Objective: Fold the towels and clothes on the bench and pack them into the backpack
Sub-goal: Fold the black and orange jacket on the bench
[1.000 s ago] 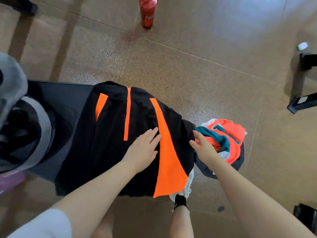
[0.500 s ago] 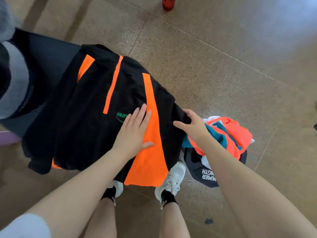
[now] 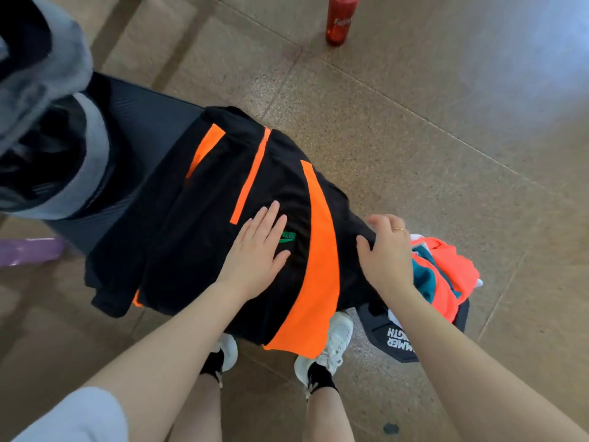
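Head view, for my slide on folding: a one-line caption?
Left hand flattens a black-and-orange jacket on the bench while the right hand grips its edge.

A black garment with orange stripes [image 3: 223, 218] lies spread over the dark tabletop [image 3: 143, 122]. The left hand [image 3: 255, 250] presses flat on it; the right hand [image 3: 385, 253] rests curled on its right edge beside a heap of orange and teal clothes [image 3: 446, 272].

Speckled brown tiled floor [image 3: 414, 148] (pale glare at upper right) bears a red bottle [image 3: 338, 22].
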